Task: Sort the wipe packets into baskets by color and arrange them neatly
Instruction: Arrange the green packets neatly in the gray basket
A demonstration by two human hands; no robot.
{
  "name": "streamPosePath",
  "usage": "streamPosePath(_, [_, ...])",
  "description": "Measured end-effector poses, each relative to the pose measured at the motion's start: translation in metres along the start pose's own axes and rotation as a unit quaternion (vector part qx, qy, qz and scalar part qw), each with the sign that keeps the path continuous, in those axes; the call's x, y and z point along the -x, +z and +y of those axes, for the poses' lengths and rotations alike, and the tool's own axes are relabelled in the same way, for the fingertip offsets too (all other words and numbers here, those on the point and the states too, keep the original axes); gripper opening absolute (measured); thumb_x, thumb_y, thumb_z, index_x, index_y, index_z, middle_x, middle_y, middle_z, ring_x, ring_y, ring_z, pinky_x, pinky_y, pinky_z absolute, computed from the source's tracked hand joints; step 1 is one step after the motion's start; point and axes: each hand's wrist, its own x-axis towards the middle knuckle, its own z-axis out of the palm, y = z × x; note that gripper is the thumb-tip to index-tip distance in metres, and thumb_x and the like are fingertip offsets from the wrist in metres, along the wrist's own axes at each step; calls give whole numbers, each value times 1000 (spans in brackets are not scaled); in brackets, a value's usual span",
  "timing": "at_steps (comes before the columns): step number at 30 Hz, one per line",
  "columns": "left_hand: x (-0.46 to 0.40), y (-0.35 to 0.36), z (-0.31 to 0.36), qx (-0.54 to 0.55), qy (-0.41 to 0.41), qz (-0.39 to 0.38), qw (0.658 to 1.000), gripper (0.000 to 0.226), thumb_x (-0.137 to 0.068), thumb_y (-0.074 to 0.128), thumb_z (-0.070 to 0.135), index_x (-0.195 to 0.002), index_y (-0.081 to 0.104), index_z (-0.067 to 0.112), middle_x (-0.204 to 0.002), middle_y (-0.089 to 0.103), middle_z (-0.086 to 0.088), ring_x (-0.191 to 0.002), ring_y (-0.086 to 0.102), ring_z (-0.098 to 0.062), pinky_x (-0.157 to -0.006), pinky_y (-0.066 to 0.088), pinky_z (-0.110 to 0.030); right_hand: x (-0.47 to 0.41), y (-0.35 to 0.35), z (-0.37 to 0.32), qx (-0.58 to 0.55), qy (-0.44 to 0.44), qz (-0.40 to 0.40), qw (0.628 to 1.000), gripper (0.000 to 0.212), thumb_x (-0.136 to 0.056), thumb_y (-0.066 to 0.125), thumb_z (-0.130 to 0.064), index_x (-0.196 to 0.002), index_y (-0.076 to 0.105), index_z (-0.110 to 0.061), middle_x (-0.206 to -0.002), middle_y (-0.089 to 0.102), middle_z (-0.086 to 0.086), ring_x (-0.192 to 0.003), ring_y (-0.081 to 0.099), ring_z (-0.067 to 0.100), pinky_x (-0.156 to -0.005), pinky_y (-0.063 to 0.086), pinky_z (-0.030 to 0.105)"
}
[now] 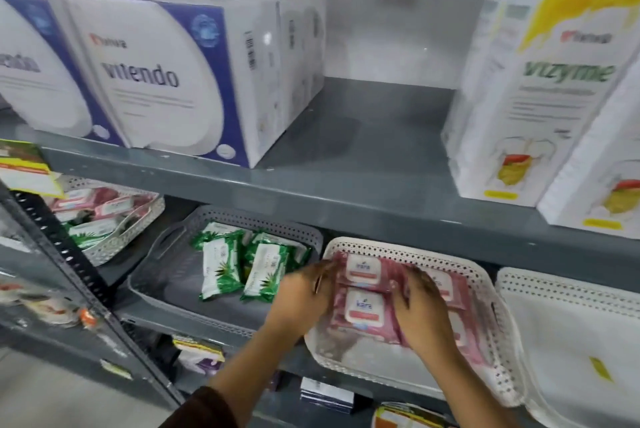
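Pink wipe packets [363, 303] lie stacked in a white perforated basket [408, 251] on the lower shelf. My left hand [304, 296] presses against the left side of the pink stack and my right hand [422, 313] rests on its right side, fingers spread over the packets. Several green wipe packets [221, 270] lie in a grey perforated basket [162, 275] to the left. A third white basket [114, 237] at far left holds mixed pink and green packets.
An empty white basket [568, 289] stands at the right. The upper shelf [346, 185] carries white-and-blue boxes [166, 78] on the left and white-and-yellow boxes [530, 88] on the right. A dark perforated upright [62, 240] runs down the left.
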Motion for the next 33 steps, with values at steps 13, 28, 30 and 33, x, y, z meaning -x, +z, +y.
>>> streamPosePath(13, [-36,-116,-144,-186,-314,-75,928,118,-70,65,76,-145,21,-5,-145,34,-19,-132,39,-31,-104,39,-35,-35,104,-203,119,-197,-144,962,75,-79,49,12,-140,49,-32,-156,33,8,-144,29,31,-114,30,45])
streamPosePath(28, [-33,-163,-231,-165,-38,-372,913,84,-88,52,-9,-155,18,29,-160,0,6,-147,2,-29,-116,17,-46,-16,110,-205,61,-57,-311,947,89,-77,62,14,-141,42,-44,-164,7,-6,-150,14,23,-119,29,43])
streamPosePath(30, [-33,-166,-235,-143,-56,-355,922,77,-92,58,3,-155,19,24,-161,4,-2,-146,8,-33,-117,15,-46,-15,107,-204,60,-59,-349,933,94,-76,59,18,-142,40,-46,-164,8,-10,-151,10,20,-120,25,40])
streamPosePath(33, [-33,-164,-241,-124,-61,-330,934,76,-89,67,8,-152,28,20,-158,20,-10,-140,30,-29,-112,28,-40,-13,105,-204,48,-45,-352,934,89,-74,76,5,-141,43,-43,-162,19,-9,-145,30,18,-116,33,34])
